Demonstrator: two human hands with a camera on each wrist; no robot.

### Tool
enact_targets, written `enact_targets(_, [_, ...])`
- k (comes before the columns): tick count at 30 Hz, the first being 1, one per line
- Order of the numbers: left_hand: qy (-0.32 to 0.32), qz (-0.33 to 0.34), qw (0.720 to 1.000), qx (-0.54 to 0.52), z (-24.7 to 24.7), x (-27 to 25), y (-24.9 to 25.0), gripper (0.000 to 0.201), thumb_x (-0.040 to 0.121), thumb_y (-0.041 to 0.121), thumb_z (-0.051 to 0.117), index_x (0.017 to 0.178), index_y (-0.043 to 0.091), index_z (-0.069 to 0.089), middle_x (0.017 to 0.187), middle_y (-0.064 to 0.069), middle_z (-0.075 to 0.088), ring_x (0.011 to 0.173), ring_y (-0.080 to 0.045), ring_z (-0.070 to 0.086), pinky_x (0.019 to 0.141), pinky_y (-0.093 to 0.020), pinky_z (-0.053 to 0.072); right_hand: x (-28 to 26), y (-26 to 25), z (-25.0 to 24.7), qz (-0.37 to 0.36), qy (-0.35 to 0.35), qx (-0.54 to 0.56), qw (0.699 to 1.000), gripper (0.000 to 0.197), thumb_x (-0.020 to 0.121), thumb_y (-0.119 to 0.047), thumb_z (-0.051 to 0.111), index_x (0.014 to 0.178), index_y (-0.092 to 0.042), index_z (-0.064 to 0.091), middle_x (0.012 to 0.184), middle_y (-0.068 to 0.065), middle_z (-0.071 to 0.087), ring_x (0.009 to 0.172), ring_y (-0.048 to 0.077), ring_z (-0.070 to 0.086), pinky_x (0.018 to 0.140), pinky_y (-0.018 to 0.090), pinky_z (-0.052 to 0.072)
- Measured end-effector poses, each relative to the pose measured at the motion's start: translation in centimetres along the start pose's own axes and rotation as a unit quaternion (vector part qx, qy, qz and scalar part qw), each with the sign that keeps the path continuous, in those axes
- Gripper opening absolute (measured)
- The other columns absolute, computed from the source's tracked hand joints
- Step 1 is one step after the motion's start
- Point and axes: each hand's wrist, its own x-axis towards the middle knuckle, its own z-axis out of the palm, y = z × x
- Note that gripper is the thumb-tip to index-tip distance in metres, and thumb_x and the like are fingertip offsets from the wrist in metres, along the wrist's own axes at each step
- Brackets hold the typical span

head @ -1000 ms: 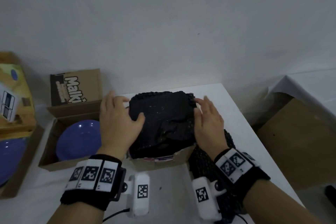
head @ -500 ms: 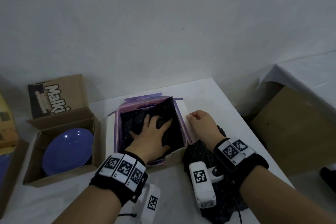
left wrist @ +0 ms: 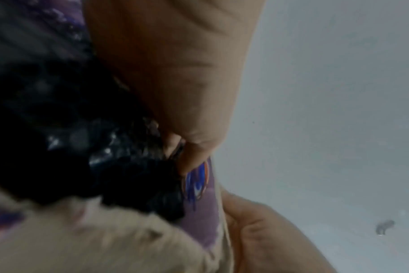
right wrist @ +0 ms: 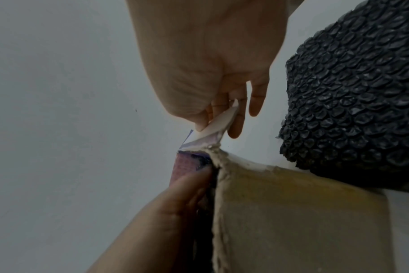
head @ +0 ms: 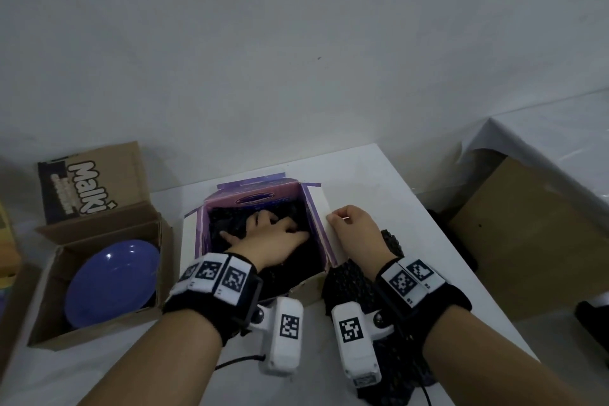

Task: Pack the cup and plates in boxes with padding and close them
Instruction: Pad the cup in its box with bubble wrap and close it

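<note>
A purple-lined box (head: 253, 186) stands open in the middle of the white table. Black bubble wrap (head: 227, 222) fills its inside. My left hand (head: 273, 237) lies in the box, fingers spread and pressing on the padding (left wrist: 93, 147). My right hand (head: 352, 227) pinches the box's white right flap (head: 321, 211) between thumb and fingers; the right wrist view shows the flap (right wrist: 222, 122) bent up in that pinch. To the left, a blue plate (head: 112, 280) lies in an open brown carton (head: 46, 290). What lies under the padding is hidden.
A loose heap of black bubble wrap (head: 349, 283) lies under my right wrist. The carton's raised flap (head: 92, 184) reads "Malki". A yellow box (head: 6, 241) sits at the far left. The table's edge (head: 461, 260) runs close on the right, with a brown board (head: 527, 234) beyond.
The black padding, bulging above the box a second ago, has gone down inside. My left hand moved into the box onto it. My right hand left the padding and took the right flap.
</note>
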Motion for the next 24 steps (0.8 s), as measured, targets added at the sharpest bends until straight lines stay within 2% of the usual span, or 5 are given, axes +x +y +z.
enact_targets(7, [0.189,-0.009,0.979,0.069,3.7,-0.6,0.3,0.087,0.066,0.06,0.065,0.137,0.036,0.019,0.148,-0.002,0.008,0.142,-0.023,-0.002,0.098,-0.08,0.011,0.1,0.3,0.3,0.0,-0.01,0.011,1.0,0.018,0.094,-0.03,0.05,0.098,-0.015,0.059,0.099,0.005,0.064,0.092,0.022,0.059,0.08,0.032,0.046])
enact_targets(11, [0.153,-0.007,0.988,0.002,2.8,-0.6,-0.4,0.104,0.058,0.066,0.067,0.141,0.035,0.012,0.152,0.001,-0.001,0.143,-0.023,-0.016,0.106,-0.073,-0.005,0.1,0.4,0.2,-0.006,-0.011,0.016,1.0,0.017,0.094,-0.03,0.05,0.099,-0.016,0.058,0.099,0.003,0.063,0.091,0.02,0.058,0.078,0.029,0.044])
enact_targets(15, [0.127,-0.038,0.988,-0.084,1.8,-1.1,-1.3,0.106,0.053,0.063,0.074,0.14,0.044,0.017,0.148,0.001,0.001,0.14,-0.029,-0.001,0.109,-0.066,0.014,0.1,0.7,0.2,-0.014,-0.018,0.017,1.0,0.016,0.095,-0.03,0.05,0.097,-0.017,0.058,0.094,0.0,0.062,0.086,0.017,0.056,0.074,0.027,0.041])
enact_targets(19, [0.128,-0.059,0.99,0.017,2.6,-1.0,-0.6,0.097,0.06,0.055,0.072,0.14,0.039,0.019,0.144,-0.01,0.015,0.133,-0.037,0.021,0.107,-0.067,0.019,-0.1,0.7,0.5,-0.01,-0.018,0.035,0.999,0.02,0.095,-0.03,0.05,0.1,-0.014,0.06,0.095,0.001,0.063,0.087,0.017,0.057,0.076,0.03,0.045])
enact_targets(24, [0.172,-0.029,0.977,0.123,2.6,-1.0,-0.8,0.102,0.063,0.074,0.056,0.144,0.035,0.008,0.146,-0.009,0.019,0.132,-0.034,0.025,0.109,-0.061,0.015,0.0,0.7,0.2,-0.017,-0.009,0.032,0.999,0.018,0.095,-0.03,0.051,0.098,-0.014,0.061,0.094,0.001,0.064,0.087,0.017,0.058,0.073,0.028,0.044])
